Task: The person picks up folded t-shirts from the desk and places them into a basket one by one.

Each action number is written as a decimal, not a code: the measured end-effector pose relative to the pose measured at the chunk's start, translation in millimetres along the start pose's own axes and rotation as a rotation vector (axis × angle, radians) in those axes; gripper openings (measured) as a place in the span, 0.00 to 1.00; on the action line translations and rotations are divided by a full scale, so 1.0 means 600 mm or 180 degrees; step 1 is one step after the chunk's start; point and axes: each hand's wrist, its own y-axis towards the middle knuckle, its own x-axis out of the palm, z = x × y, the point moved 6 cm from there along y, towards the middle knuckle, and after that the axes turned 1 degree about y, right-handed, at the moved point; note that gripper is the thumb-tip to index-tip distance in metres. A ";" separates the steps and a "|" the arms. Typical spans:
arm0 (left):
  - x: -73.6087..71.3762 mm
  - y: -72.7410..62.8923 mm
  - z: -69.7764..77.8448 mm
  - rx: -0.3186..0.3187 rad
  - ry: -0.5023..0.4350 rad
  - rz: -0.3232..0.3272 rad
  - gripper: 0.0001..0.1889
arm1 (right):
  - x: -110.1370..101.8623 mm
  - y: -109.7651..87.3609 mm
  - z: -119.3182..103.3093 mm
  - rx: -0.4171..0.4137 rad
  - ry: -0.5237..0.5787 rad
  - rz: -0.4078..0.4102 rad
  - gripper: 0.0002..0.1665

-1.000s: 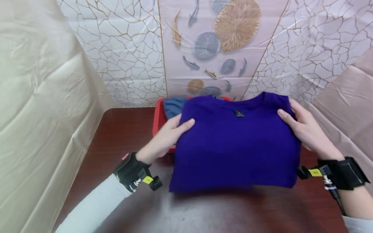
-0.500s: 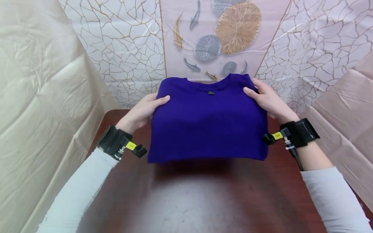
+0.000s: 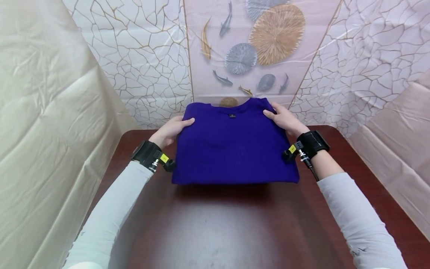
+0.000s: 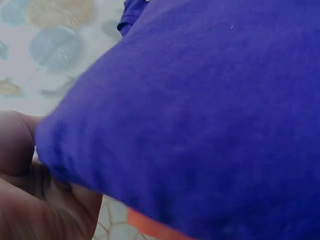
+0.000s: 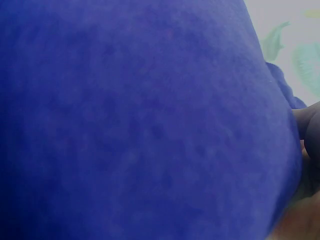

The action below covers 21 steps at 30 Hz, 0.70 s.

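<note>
A folded blue-purple T-shirt is held up by both hands, its neckline and small dark label at the far edge. My left hand pinches its left side, thumb on top and fingers underneath. On the right side my right hand grips it the same way. In the left wrist view the left hand holds a corner of the shirt's fabric. The shirt fills most of the right wrist view, with part of the right hand at the edge.
The dark reddish-brown table stretches beneath the shirt. Behind it hangs a patterned cloth backdrop, with a beige cloth at the left side. A strip of the red basket shows under the shirt in the left wrist view.
Both hands carried the T-shirt leftward and away, then slightly lower. The red basket with grey-blue cloth, partly visible a second ago, is now hidden behind the shirt in the head view.
</note>
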 end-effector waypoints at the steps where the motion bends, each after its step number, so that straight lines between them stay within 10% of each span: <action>1: 0.000 0.006 -0.006 -0.0028 0.0042 0.0006 0.27 | 0.002 0.004 0.007 0.0011 0.0001 -0.0008 0.29; 21: 0.001 0.074 -0.041 -0.0259 0.0187 0.0005 0.29 | 0.027 0.040 0.072 -0.0008 -0.0061 -0.0210 0.24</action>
